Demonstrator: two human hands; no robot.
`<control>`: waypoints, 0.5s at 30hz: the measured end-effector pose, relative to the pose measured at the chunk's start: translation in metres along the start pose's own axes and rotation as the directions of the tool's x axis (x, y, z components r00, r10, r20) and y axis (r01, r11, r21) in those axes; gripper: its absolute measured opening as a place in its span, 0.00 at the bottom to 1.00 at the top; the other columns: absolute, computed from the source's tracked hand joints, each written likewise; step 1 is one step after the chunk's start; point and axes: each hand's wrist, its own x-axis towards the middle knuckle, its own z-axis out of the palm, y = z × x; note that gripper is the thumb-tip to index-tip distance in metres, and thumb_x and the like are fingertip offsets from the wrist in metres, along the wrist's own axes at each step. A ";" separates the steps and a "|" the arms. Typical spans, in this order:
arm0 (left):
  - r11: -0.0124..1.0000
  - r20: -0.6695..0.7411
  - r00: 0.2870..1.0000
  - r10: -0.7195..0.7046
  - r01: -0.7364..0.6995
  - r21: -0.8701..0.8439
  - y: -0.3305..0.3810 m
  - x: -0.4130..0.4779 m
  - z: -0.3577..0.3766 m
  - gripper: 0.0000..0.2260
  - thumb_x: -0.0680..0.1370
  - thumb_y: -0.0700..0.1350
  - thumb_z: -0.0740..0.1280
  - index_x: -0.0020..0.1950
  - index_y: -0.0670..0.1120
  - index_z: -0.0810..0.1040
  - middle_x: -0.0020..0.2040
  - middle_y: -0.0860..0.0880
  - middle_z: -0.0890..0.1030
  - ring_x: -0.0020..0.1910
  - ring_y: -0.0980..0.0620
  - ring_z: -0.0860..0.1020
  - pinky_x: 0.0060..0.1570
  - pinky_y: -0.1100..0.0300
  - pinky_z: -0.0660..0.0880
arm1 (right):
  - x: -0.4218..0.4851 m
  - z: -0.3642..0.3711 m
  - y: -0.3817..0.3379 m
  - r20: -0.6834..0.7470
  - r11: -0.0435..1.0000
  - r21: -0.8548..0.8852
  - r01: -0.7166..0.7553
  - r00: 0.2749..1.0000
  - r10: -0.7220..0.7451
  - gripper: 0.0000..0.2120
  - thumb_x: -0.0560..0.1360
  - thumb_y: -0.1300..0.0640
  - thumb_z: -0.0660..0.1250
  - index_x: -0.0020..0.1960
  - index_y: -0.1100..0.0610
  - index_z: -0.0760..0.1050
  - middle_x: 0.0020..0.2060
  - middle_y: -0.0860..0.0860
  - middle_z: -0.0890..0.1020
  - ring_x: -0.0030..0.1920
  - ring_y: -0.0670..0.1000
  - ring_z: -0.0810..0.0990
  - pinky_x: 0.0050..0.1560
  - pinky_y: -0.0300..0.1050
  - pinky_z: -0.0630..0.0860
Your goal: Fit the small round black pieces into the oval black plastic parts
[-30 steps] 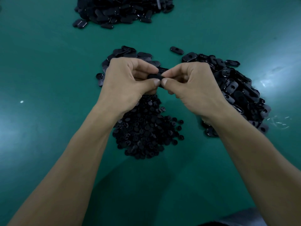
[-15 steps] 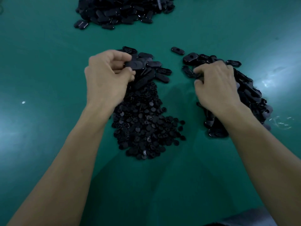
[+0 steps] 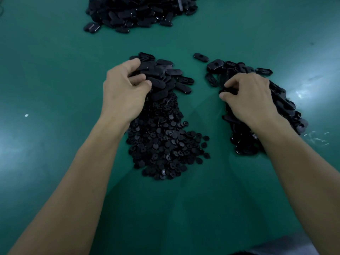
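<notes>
A heap of small round black pieces (image 3: 165,144) lies in the middle of the green table. Just beyond it sits a cluster of oval black parts (image 3: 171,76). My left hand (image 3: 125,89) rests on that cluster with its fingers curled among the ovals; whether it holds one I cannot tell. To the right spreads a second pile of oval black parts with holes (image 3: 287,105). My right hand (image 3: 248,94) lies on its left edge, fingers curled down onto an oval part (image 3: 228,90), thumb at its near side.
A large heap of oval black parts (image 3: 139,11) lies at the far edge of the green table (image 3: 55,70). One single oval part (image 3: 201,57) lies between the two nearer piles. A grey cloth edge (image 3: 283,247) shows at the bottom.
My hands were together, pressing on one part between them. They have separated: the left went to the oval cluster ahead, the right to the pile at the right.
</notes>
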 end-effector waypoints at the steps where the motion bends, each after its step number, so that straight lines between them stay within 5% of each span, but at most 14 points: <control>1: 1.000 0.004 1.000 0.006 -0.006 -0.009 0.001 -0.001 0.001 0.24 0.79 0.38 0.70 0.75 0.46 0.72 0.66 0.55 0.77 0.61 0.63 0.78 0.56 0.68 0.77 | 0.001 -0.002 0.001 0.011 0.999 0.028 -0.016 1.000 0.015 0.15 0.77 0.55 0.74 0.62 0.58 0.80 0.61 0.58 0.80 0.65 0.58 0.75 0.68 0.53 0.72; 8: 0.998 0.028 0.998 0.053 -0.052 -0.034 0.008 -0.006 0.004 0.09 0.78 0.41 0.73 0.55 0.52 0.82 0.51 0.57 0.83 0.53 0.58 0.82 0.60 0.55 0.80 | 0.005 -0.007 0.004 0.061 0.993 0.105 -0.050 0.997 0.044 0.08 0.78 0.57 0.72 0.58 0.54 0.81 0.54 0.53 0.80 0.61 0.55 0.76 0.54 0.45 0.72; 15: 0.993 0.070 0.993 0.092 -0.086 -0.082 0.013 -0.010 0.006 0.06 0.78 0.41 0.72 0.52 0.51 0.83 0.47 0.55 0.85 0.47 0.59 0.82 0.53 0.55 0.82 | 0.003 0.000 0.008 -0.027 0.990 0.138 0.003 1.000 0.001 0.12 0.74 0.55 0.77 0.57 0.53 0.82 0.45 0.48 0.78 0.47 0.47 0.76 0.48 0.40 0.71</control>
